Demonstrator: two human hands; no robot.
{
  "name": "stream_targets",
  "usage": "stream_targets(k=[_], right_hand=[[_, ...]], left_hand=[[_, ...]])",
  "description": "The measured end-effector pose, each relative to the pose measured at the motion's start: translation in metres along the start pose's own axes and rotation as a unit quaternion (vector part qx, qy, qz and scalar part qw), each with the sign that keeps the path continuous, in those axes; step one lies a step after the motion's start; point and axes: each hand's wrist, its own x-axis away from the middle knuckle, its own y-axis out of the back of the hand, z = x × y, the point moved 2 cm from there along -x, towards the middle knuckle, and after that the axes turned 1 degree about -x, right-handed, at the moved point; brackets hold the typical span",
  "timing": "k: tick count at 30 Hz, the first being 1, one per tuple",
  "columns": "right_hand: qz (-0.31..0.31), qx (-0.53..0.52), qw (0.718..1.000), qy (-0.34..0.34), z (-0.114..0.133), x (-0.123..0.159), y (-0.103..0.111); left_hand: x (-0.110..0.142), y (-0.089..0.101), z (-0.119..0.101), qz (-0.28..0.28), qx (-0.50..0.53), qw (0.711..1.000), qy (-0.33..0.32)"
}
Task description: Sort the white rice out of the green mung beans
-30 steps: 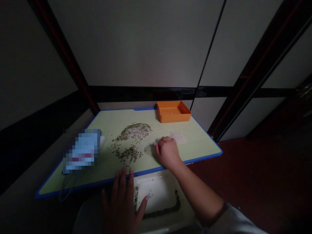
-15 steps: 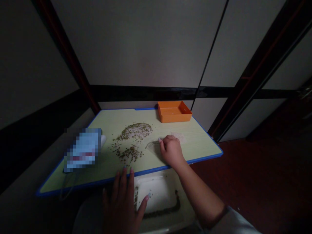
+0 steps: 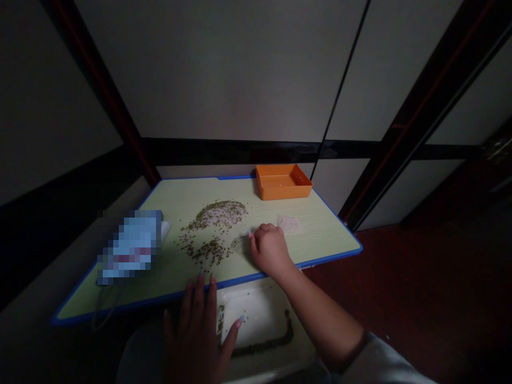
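Observation:
My right hand [image 3: 269, 246] is closed, low over the table, its fingers around a thin, clear piece with a curved edge [image 3: 239, 241]. Most of that piece is hidden or too faint to name. Just left of it lies a loose heap of small green beans [image 3: 212, 250]. Behind that heap is a bigger pile of green beans mixed with white grains [image 3: 222, 213]. A small patch of pale grains [image 3: 290, 224] lies right of the hand. My left hand [image 3: 200, 330], fingers spread, reaches to the table's front edge, beside a white tray [image 3: 260, 301] with green beans along its inner sides.
An orange open box [image 3: 284, 191] stands at the back of the pale green table [image 3: 328, 234], which has a blue rim. On the left lies a blurred blue packet [image 3: 134, 245] with a loop hanging over the edge. A panelled wall [image 3: 240, 80] rises right behind.
My right hand has moved a little left with the clear piece, closer to the green beans, uncovering more of the pale grains. My left hand stays spread at the edge. The view has shifted slightly.

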Motion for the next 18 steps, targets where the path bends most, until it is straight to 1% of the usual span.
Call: stream_targets(k=[7, 10, 15, 18], right_hand=[[0.010, 0.027, 0.999, -0.022, -0.002, -0.002, 0.001], [0.010, 0.034, 0.999, -0.039, -0.007, -0.003, 0.002], [-0.005, 0.047, 0.996, -0.081, -0.019, -0.005, 0.007], [-0.013, 0.034, 0.994, -0.099, -0.024, -0.006, 0.009]], left_hand=[[0.000, 0.001, 0.000, -0.011, -0.006, 1.000, -0.001], [0.001, 0.000, 0.000, -0.008, -0.009, 1.000, -0.007], [0.001, 0.001, 0.000, -0.004, -0.010, 1.000, 0.005], [0.001, 0.002, -0.001, -0.005, -0.007, 1.000, 0.002]])
